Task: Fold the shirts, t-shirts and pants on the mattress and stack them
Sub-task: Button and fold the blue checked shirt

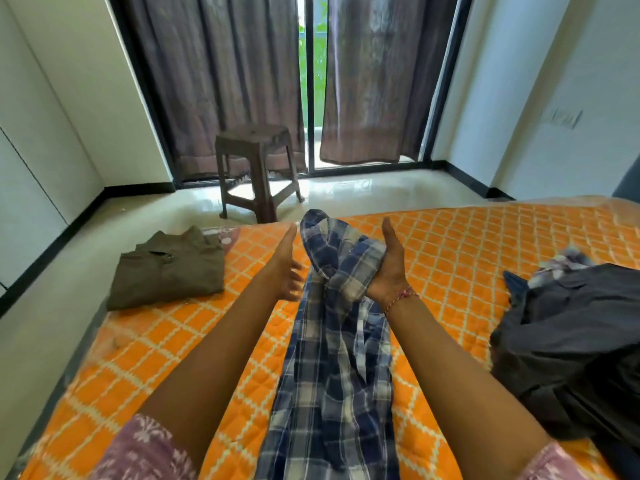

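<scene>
Counting the clothes gives three lots on one mattress [450,244]: one blue plaid shirt [332,358], one folded olive shirt [169,268], and one dark unfolded heap [568,348] with a scrap of pale plaid cloth showing at its far edge. Two hands are raised over the middle. The right hand [389,268] has its grip closed around the bunched upper part of the plaid shirt, which hangs down in a long strip towards the near edge. The left hand [285,265] is spread, fingers loose, just beside that cloth and holding nothing. The olive shirt lies at the mattress's far left corner; the heap lies by the right edge. Bare orange quilting shows between them. One brown stool [258,168] stands on the floor beyond.
</scene>
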`<act>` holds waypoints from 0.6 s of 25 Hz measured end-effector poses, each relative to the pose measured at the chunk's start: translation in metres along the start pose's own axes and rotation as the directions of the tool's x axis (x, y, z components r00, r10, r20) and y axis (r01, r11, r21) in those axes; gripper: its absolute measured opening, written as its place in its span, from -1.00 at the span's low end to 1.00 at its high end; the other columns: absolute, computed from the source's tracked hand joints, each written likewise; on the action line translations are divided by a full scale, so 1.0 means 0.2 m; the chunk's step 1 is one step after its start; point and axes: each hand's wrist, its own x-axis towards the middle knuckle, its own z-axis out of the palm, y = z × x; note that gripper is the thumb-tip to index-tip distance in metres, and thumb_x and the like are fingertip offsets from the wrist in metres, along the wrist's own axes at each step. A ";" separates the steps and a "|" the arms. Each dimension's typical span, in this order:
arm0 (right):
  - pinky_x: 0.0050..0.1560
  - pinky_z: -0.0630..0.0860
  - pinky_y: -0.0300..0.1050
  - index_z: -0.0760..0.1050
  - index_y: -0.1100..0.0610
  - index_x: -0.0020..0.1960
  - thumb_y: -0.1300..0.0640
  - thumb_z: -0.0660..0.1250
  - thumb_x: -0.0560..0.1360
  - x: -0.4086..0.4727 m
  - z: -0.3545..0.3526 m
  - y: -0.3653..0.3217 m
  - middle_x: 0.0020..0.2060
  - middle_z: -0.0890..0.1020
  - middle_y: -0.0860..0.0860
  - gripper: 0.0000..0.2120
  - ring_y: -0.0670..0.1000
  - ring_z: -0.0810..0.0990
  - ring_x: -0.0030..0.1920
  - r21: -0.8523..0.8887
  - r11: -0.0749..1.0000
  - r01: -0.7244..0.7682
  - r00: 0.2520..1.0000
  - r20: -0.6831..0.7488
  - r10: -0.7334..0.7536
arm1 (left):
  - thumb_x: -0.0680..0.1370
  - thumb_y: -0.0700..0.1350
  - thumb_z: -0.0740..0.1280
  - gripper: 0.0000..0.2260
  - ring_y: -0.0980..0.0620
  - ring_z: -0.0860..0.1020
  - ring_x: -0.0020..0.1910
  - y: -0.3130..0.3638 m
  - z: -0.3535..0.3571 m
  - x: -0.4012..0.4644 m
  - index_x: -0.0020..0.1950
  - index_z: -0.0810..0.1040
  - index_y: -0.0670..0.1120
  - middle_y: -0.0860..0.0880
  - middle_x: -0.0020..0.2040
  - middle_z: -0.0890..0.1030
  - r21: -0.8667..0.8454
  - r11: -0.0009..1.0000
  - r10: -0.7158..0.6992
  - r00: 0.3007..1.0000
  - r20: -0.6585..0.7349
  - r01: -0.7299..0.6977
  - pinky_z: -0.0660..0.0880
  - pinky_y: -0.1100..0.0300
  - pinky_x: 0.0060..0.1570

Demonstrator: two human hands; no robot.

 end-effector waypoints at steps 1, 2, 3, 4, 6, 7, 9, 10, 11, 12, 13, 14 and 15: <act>-0.21 0.62 -0.04 0.60 0.15 -0.06 -0.18 0.39 0.35 0.05 -0.01 0.02 -0.28 0.64 0.12 -0.60 0.10 0.65 -0.27 -0.074 0.997 0.016 1.000 -0.017 -0.017 | 0.44 0.43 0.15 -0.31 -0.14 0.51 -0.02 -0.03 -0.01 0.03 0.02 0.57 -0.20 -0.17 0.00 0.55 -0.044 0.991 -0.116 0.975 0.190 0.126 0.40 0.01 0.07; -0.12 0.62 0.00 0.64 0.15 -0.04 -0.17 0.36 0.39 0.08 -0.02 0.02 -0.18 0.63 0.16 -0.60 0.13 0.64 -0.18 -0.139 0.990 -0.032 0.998 -0.066 0.023 | 0.42 0.42 0.19 -0.35 -0.13 0.52 -0.08 -0.05 -0.02 0.09 -0.03 0.61 -0.17 -0.17 -0.05 0.56 -0.152 0.977 -0.100 0.951 0.292 0.150 0.41 0.01 0.04; -0.03 0.61 0.04 0.63 0.17 0.04 -0.17 0.36 0.41 0.12 -0.07 0.02 -0.09 0.62 0.19 -0.57 0.16 0.62 -0.10 -0.222 0.971 -0.093 0.991 -0.111 0.070 | 0.44 0.37 0.22 -0.41 -0.14 0.54 -0.09 -0.07 -0.02 0.16 -0.01 0.62 -0.16 -0.18 -0.05 0.58 -0.291 0.945 -0.044 0.942 0.334 0.147 0.42 0.01 0.05; 0.05 0.58 0.10 0.59 0.19 0.15 -0.16 0.37 0.42 0.15 -0.14 0.04 0.02 0.61 0.21 -0.52 0.19 0.60 -0.01 -0.271 0.948 -0.169 0.973 -0.198 0.117 | 0.49 0.28 0.23 -0.48 -0.13 0.58 -0.09 -0.08 0.00 0.21 0.04 0.62 -0.16 -0.19 -0.03 0.61 -0.339 0.930 -0.022 0.944 0.328 0.139 0.46 0.02 0.05; 0.11 0.53 0.19 0.51 0.21 0.26 -0.06 0.36 0.49 0.20 -0.30 0.12 0.19 0.54 0.17 -0.54 0.25 0.54 0.15 -0.352 0.882 -0.312 0.896 -0.417 0.151 | 0.61 0.03 0.21 -0.67 -0.09 0.62 -0.26 -0.16 0.05 0.32 -0.05 0.58 -0.22 -0.18 -0.15 0.62 -0.216 0.963 -0.111 0.966 0.235 0.163 0.56 0.12 -0.20; 0.06 0.53 0.15 0.50 0.24 0.23 0.04 0.34 0.51 0.23 -0.40 0.16 0.16 0.50 0.14 -0.62 0.24 0.52 0.12 -0.375 0.839 -0.394 0.832 -0.534 0.152 | 0.64 -0.09 0.17 -0.72 -0.09 0.58 -0.35 -0.22 0.08 0.38 -0.15 0.52 -0.23 -0.16 -0.24 0.58 -0.120 0.975 -0.168 0.972 0.163 0.188 0.53 0.14 -0.34; -0.21 0.45 0.01 0.50 0.28 0.08 0.26 0.21 0.55 0.24 -0.54 0.24 -0.17 0.46 0.12 -0.84 0.13 0.45 -0.21 -0.411 0.775 -0.480 0.745 -0.658 0.112 | 0.63 -0.22 0.15 -0.79 -0.10 0.47 -0.36 -0.35 0.14 0.51 -0.18 0.44 -0.23 -0.16 -0.25 0.47 0.024 0.979 -0.204 0.979 0.003 0.204 0.43 0.07 -0.35; -0.31 0.37 -0.04 0.48 0.26 0.04 0.30 0.18 0.56 0.23 -0.57 0.26 -0.30 0.39 0.09 -0.87 0.07 0.36 -0.32 -0.403 0.762 -0.507 0.721 -0.683 0.118 | 0.62 -0.21 0.19 -0.85 -0.11 0.45 -0.31 -0.38 0.15 0.54 -0.10 0.45 -0.24 -0.16 -0.20 0.48 0.054 0.976 -0.207 0.977 -0.058 0.210 0.42 0.04 -0.30; -0.35 0.35 -0.07 0.48 0.24 0.05 0.28 0.20 0.57 0.26 -0.61 0.28 -0.34 0.39 0.08 -0.89 0.04 0.35 -0.35 -0.395 0.757 -0.520 0.704 -0.701 0.118 | 0.60 -0.17 0.25 -0.86 -0.12 0.48 -0.23 -0.41 0.16 0.58 0.01 0.47 -0.25 -0.17 -0.10 0.51 0.047 0.975 -0.212 0.973 -0.095 0.217 0.43 0.03 -0.22; -0.37 0.40 -0.10 0.50 0.22 0.04 0.20 0.26 0.57 0.28 -0.64 0.29 -0.32 0.44 0.07 -0.89 0.04 0.40 -0.35 -0.373 0.765 -0.524 0.692 -0.711 0.127 | 0.58 -0.11 0.30 -0.77 -0.16 0.51 -0.08 -0.42 0.16 0.61 0.12 0.47 -0.25 -0.18 0.04 0.51 0.019 0.973 -0.226 0.966 -0.125 0.230 0.42 0.01 -0.12; -0.40 0.43 -0.12 0.50 0.20 -0.03 0.09 0.31 0.55 0.31 -0.67 0.30 -0.31 0.49 0.06 -0.84 0.03 0.44 -0.34 -0.354 0.778 -0.518 0.687 -0.715 0.132 | 0.56 -0.07 0.34 -0.65 -0.19 0.49 0.09 -0.43 0.16 0.65 0.23 0.44 -0.27 -0.17 0.17 0.49 -0.009 0.971 -0.237 0.960 -0.146 0.239 0.41 0.00 -0.03; -0.44 0.44 -0.12 0.49 0.16 -0.11 -0.01 0.36 0.51 0.36 -0.69 0.31 -0.31 0.49 0.04 -0.78 0.02 0.44 -0.35 -0.338 0.786 -0.518 0.679 -0.721 0.137 | 0.53 -0.07 0.38 -0.55 -0.21 0.47 0.19 -0.44 0.15 0.70 0.31 0.40 -0.29 -0.18 0.24 0.47 -0.037 0.972 -0.236 0.957 -0.167 0.233 0.42 -0.02 0.03; -0.44 0.45 -0.07 0.48 0.14 -0.16 -0.03 0.40 0.47 0.39 -0.70 0.31 -0.33 0.47 0.03 -0.75 0.03 0.43 -0.35 -0.341 0.798 -0.497 0.672 -0.733 0.105 | 0.52 -0.10 0.41 -0.53 -0.22 0.48 0.17 -0.46 0.15 0.75 0.32 0.40 -0.31 -0.19 0.22 0.49 -0.060 0.976 -0.219 0.957 -0.188 0.211 0.46 -0.02 0.02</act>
